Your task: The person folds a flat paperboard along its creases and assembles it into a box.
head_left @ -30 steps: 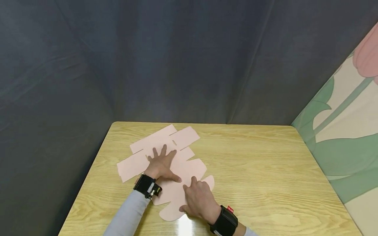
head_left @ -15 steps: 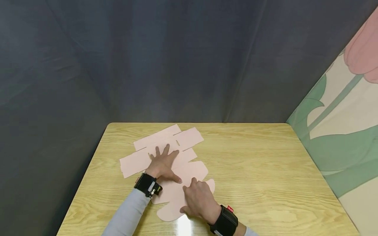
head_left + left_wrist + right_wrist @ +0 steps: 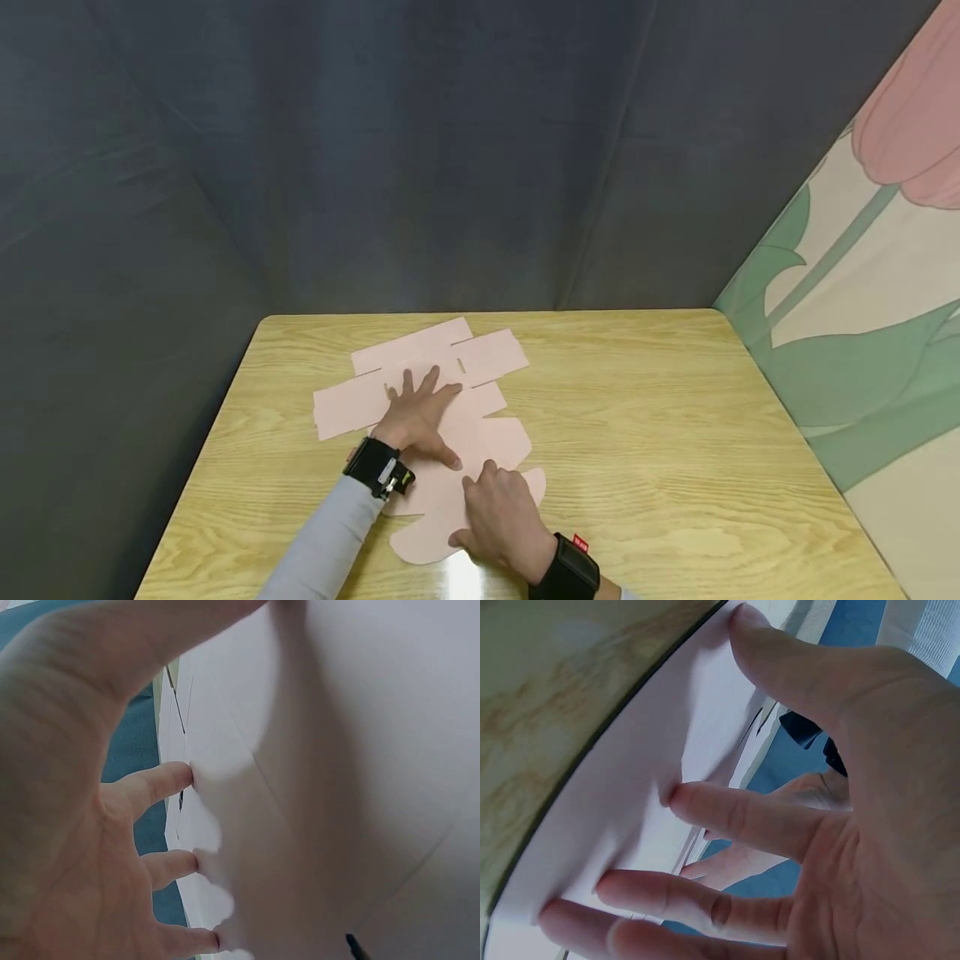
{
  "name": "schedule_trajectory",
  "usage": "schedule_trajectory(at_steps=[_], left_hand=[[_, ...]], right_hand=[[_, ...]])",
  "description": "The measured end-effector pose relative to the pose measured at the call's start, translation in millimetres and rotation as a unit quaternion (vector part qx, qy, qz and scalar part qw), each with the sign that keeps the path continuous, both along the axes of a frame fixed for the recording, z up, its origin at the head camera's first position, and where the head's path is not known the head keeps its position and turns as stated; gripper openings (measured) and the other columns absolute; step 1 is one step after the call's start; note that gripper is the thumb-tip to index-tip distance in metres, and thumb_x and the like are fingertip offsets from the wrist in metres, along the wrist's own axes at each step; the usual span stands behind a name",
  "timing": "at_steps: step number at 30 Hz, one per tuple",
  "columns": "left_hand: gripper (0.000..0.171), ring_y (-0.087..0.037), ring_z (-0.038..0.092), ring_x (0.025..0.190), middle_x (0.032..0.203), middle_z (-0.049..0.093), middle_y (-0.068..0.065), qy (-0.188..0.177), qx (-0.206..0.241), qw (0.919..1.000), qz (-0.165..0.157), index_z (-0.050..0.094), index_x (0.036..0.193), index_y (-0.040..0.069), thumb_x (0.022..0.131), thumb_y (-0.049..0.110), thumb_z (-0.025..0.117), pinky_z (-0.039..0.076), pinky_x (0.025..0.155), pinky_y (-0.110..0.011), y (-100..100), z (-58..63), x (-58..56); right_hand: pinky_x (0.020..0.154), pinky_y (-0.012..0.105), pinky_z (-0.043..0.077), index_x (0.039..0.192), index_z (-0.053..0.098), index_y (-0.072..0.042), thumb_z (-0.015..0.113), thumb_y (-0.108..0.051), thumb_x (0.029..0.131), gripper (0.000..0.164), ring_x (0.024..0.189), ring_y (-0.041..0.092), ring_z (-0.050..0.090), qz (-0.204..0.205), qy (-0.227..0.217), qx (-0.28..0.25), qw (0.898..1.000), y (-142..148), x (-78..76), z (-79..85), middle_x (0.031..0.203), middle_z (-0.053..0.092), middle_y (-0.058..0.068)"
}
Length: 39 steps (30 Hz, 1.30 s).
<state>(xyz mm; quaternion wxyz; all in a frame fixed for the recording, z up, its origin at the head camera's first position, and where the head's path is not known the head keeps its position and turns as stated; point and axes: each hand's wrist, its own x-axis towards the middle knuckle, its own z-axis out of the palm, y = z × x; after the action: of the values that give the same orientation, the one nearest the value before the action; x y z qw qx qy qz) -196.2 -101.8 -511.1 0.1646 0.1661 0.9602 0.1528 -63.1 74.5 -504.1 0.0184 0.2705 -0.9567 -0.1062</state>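
A flat pink card cut-out (image 3: pixel 487 442) with slots, straight flaps and rounded lobes lies on the left part of the table. My left hand (image 3: pixel 416 421) is spread over its middle, fingers splayed. In the left wrist view, the fingertips (image 3: pixel 180 774) press on the card, near a crease line. My right hand (image 3: pixel 502 517) rests on the rounded near end of the card. Its fingers are lightly bent with tips (image 3: pixel 682 796) on the surface, and the thumb touches close to the curved edge. Neither hand grips anything.
The wood-grain table (image 3: pixel 675 450) extends to the right of the card. A dark curtain (image 3: pixel 450 167) hangs behind and on the left. At the right hangs a cloth with a tulip pattern (image 3: pixel 885 350). Both wrists wear black camera bands (image 3: pixel 566 571).
The card has turned slightly clockwise, its far end swinging to the right. Both hands stay on it in much the same pose. The head view has shifted a little.
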Motion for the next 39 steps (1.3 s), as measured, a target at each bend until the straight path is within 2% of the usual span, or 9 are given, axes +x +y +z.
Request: schedule_trajectory(at_steps=[6, 14, 22, 33, 39], left_hand=[[0.131, -0.062, 0.001, 0.159, 0.18, 0.012, -0.014, -0.003, 0.005, 0.9999, -0.014, 0.042, 0.164, 0.033, 0.051, 0.059, 0.104, 0.01, 0.121, -0.085, 6.2, 1.5, -2.9], [0.131, -0.061, 0.001, 0.159, 0.181, 0.01, -0.012, -0.01, -0.001, 0.9994, -0.034, 0.041, 0.164, 0.033, 0.051, 0.058, 0.104, 0.008, 0.121, -0.084, 14.8, -0.9, -8.1], [0.131, -0.06, 0.001, 0.16, 0.181, 0.01, -0.011, -0.014, 0.003, 0.9989, -0.045, 0.042, 0.163, 0.034, 0.051, 0.055, 0.106, 0.006, 0.122, -0.083, 20.0, 0.1, -7.0], [0.135, -0.06, 0.002, 0.16, 0.181, 0.01, -0.011, -0.005, -0.006, 0.9955, -0.094, 0.039, 0.165, 0.033, 0.05, 0.057, 0.105, 0.01, 0.121, -0.084, 30.8, -1.6, -14.7], [0.135, -0.059, 0.004, 0.16, 0.181, 0.011, -0.009, 0.002, -0.007, 0.9941, -0.108, 0.04, 0.164, 0.035, 0.049, 0.056, 0.106, 0.011, 0.122, -0.083, 35.3, -0.4, -16.4]], right_hand=[[0.056, 0.031, 0.051, 0.097, 0.076, -0.013, 0.071, -0.086, 0.076, 0.076, 0.066, 0.018, 0.06, -0.001, 0.013, 0.0, 1.0, 1.6, 4.4, -0.5, 0.078, 0.06, 0.005], [0.058, 0.031, 0.053, 0.099, 0.077, -0.012, 0.068, -0.087, 0.078, 0.078, 0.068, 0.017, 0.062, -0.002, 0.003, 0.01, 1.0, 3.2, 5.2, 0.1, 0.079, 0.062, 0.006], [0.055, 0.031, 0.051, 0.094, 0.076, -0.013, 0.065, -0.088, 0.08, 0.077, 0.067, 0.017, 0.061, 0.007, 0.019, 0.018, 1.0, 4.1, 8.9, -3.4, 0.075, 0.061, 0.004], [0.055, 0.031, 0.052, 0.076, 0.074, -0.016, 0.065, -0.086, 0.083, 0.07, 0.068, 0.016, 0.063, 0.021, 0.043, 0.015, 0.999, 4.3, 10.1, -5.3, 0.072, 0.063, 0.001], [0.054, 0.031, 0.052, 0.071, 0.071, -0.017, 0.067, -0.084, 0.082, 0.068, 0.066, 0.015, 0.063, 0.023, 0.054, 0.006, 0.998, 3.5, 10.4, -6.7, 0.07, 0.063, 0.0]])
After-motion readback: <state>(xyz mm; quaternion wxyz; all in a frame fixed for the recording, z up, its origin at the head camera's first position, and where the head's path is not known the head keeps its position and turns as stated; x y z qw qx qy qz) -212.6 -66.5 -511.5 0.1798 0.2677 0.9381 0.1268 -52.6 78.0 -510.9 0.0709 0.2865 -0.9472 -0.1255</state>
